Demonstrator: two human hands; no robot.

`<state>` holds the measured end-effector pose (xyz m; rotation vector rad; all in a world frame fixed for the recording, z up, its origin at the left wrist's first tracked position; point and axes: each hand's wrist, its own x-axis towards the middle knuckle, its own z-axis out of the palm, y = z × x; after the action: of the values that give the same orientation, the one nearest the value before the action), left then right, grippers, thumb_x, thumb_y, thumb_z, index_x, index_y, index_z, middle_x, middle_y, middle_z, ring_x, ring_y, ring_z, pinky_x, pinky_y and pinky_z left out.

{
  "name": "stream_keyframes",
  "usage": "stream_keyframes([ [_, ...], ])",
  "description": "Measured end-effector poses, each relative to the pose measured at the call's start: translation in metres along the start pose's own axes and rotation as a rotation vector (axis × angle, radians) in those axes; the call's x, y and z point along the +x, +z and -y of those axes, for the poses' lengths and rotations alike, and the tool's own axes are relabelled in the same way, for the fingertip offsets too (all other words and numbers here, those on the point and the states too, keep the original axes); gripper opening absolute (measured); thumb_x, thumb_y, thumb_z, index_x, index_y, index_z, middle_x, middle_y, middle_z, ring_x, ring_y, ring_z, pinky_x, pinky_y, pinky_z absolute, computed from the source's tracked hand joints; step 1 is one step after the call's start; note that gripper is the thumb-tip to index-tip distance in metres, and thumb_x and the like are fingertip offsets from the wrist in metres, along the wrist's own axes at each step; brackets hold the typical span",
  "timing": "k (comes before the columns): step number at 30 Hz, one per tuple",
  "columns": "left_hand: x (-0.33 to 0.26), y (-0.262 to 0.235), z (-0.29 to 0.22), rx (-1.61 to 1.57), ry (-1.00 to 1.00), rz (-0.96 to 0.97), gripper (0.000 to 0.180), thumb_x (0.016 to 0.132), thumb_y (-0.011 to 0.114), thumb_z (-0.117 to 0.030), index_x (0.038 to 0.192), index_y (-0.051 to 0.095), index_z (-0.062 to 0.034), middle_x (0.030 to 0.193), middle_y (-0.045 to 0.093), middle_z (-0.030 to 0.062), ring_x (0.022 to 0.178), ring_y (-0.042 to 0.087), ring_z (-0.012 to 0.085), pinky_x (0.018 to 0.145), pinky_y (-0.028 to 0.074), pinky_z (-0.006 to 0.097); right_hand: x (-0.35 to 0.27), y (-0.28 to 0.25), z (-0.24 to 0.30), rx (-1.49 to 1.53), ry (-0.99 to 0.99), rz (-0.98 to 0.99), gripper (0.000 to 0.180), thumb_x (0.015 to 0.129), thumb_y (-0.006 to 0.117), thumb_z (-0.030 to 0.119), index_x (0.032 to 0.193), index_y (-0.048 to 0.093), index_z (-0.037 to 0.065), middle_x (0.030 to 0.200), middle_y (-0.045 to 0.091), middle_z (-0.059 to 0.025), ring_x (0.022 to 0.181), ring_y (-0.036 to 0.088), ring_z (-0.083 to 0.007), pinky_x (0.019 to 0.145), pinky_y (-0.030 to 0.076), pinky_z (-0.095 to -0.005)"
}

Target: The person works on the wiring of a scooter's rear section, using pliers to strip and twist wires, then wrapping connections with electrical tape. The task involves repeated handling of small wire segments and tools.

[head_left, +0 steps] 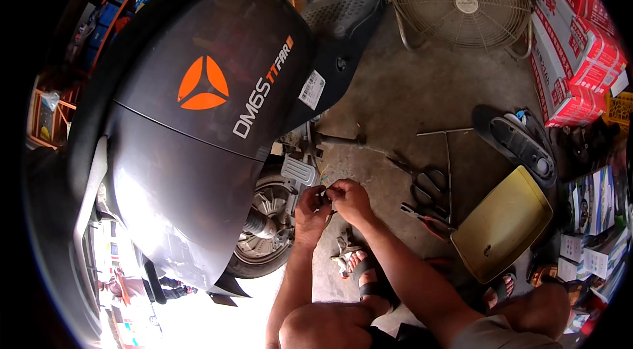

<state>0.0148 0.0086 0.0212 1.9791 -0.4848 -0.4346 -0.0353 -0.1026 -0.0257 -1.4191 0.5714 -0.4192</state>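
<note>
My left hand (312,212) and my right hand (350,202) meet beside the lower side of a dark grey scooter (191,131). Both are closed, fingertips pinched together around something small and dark that I cannot make out. Thin yellowish wires (322,176) show just above the fingers. Close to my left hand is a ribbed metal footrest (299,170). The scooter's spoked-pattern wheel (258,249) lies left of my left wrist, partly hidden by the body panel.
To the right on the concrete floor lie scissors (430,184), red-handled pliers (428,220), a T-handle wrench (449,171), a yellow tray (504,230) and a black oval cover (514,141). A large fan (461,2) stands behind, beside red-and-white boxes (573,52).
</note>
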Motion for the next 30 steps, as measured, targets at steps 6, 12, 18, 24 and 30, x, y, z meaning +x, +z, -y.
stream_keyframes([
  [6, -0.004, -0.006, -0.008, 0.017, -0.061, -0.02, 0.031, 0.08, 0.057, 0.002, 0.111, 0.059, 0.0031, 0.086, 0.065, 0.0078, 0.072, 0.061, 0.0134, 0.066, 0.052, 0.026, 0.007, -0.013, -0.006, 0.546, 0.259, 0.36, 0.012, 0.089, 0.063, 0.014, 0.089, 0.066, 0.002, 0.079, 0.062, 0.0014, 0.075, 0.053, -0.0081, 0.069, 0.044, -0.0272],
  [12, 0.0, -0.011, -0.002, -0.019, -0.155, 0.014, 0.033, 0.077, 0.059, -0.001, 0.11, 0.06, 0.0014, 0.091, 0.063, 0.0055, 0.076, 0.06, 0.0136, 0.069, 0.05, 0.026, 0.009, -0.013, -0.021, 0.694, 0.212, 0.428, 0.005, 0.09, 0.063, 0.011, 0.09, 0.064, 0.006, 0.081, 0.058, 0.0039, 0.079, 0.051, -0.0064, 0.075, 0.041, -0.0247],
  [18, -0.001, -0.008, -0.006, -0.555, -0.384, 0.094, 0.031, 0.073, 0.059, -0.008, 0.104, 0.06, -0.0016, 0.09, 0.06, 0.0041, 0.082, 0.054, 0.0141, 0.078, 0.042, 0.027, 0.0, -0.002, -0.022, 0.632, 0.045, 0.199, 0.011, 0.085, 0.063, -0.001, 0.092, 0.058, 0.005, 0.086, 0.058, 0.002, 0.081, 0.054, -0.0075, 0.077, 0.044, -0.0247],
  [24, 0.001, -0.014, -0.003, -0.779, -0.341, 0.224, 0.032, 0.073, 0.055, -0.011, 0.103, 0.059, -0.0024, 0.095, 0.06, 0.0068, 0.093, 0.053, 0.0185, 0.087, 0.039, 0.031, -0.013, -0.006, -0.007, 0.268, -0.155, 0.1, 0.02, 0.081, 0.068, 0.007, 0.096, 0.055, 0.003, 0.086, 0.063, -0.0063, 0.079, 0.061, -0.0171, 0.075, 0.05, -0.0305],
  [30, 0.0, -0.009, -0.015, -0.762, -0.374, 0.216, 0.032, 0.073, 0.055, -0.011, 0.103, 0.059, -0.0015, 0.099, 0.062, 0.0088, 0.097, 0.055, 0.0204, 0.088, 0.04, 0.03, -0.028, -0.011, 0.021, 0.064, -0.142, 0.013, 0.028, 0.078, 0.071, 0.014, 0.098, 0.055, 0.003, 0.09, 0.065, -0.0109, 0.083, 0.065, -0.0272, 0.075, 0.052, -0.0377],
])
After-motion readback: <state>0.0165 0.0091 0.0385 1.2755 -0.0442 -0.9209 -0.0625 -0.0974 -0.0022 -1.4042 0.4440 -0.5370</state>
